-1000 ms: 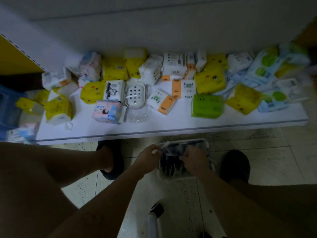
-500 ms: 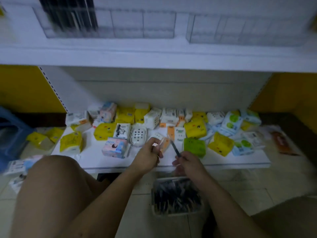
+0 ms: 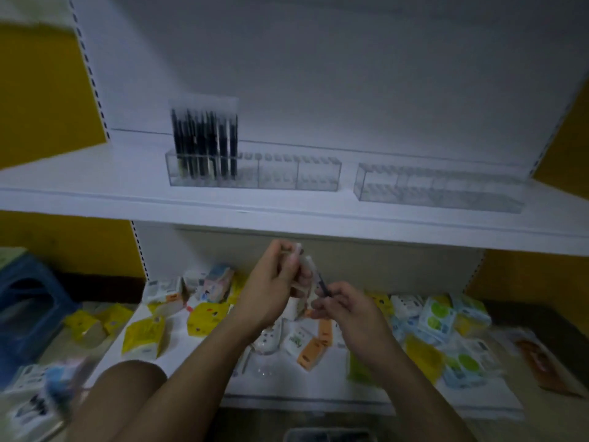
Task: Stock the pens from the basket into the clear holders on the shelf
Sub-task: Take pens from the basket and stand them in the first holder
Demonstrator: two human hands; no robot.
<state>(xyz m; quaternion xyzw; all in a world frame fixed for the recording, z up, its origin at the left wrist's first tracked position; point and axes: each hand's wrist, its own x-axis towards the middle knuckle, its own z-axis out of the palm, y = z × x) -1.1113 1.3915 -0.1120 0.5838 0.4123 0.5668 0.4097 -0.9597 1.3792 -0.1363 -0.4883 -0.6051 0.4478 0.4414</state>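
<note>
My left hand [image 3: 271, 285] and my right hand [image 3: 347, 309] meet below the white upper shelf [image 3: 95, 186]. A dark pen [image 3: 322, 287] is pinched in my right hand, its upper end in a clear wrapper [image 3: 306, 261] that my left hand's fingers grip. On the shelf stands a clear holder [image 3: 315, 173] with several black pens [image 3: 205, 145] upright in its left compartments; its right compartments are empty. A second clear holder [image 3: 439, 189] to the right holds nothing. Only the basket's rim [image 3: 328, 433] shows at the bottom edge.
The lower shelf [image 3: 287, 400] is strewn with several tissue and soap packets in yellow, green, white and orange. A blue plastic stool [image 3: 28, 301] stands at the left. My bare knee [image 3: 127, 393] fills the lower left. Yellow wall flanks the shelving.
The view has tilted up from the floor basket to the upper shelf. Both hands rose out of the basket with one pen and now sit just under the shelf edge.
</note>
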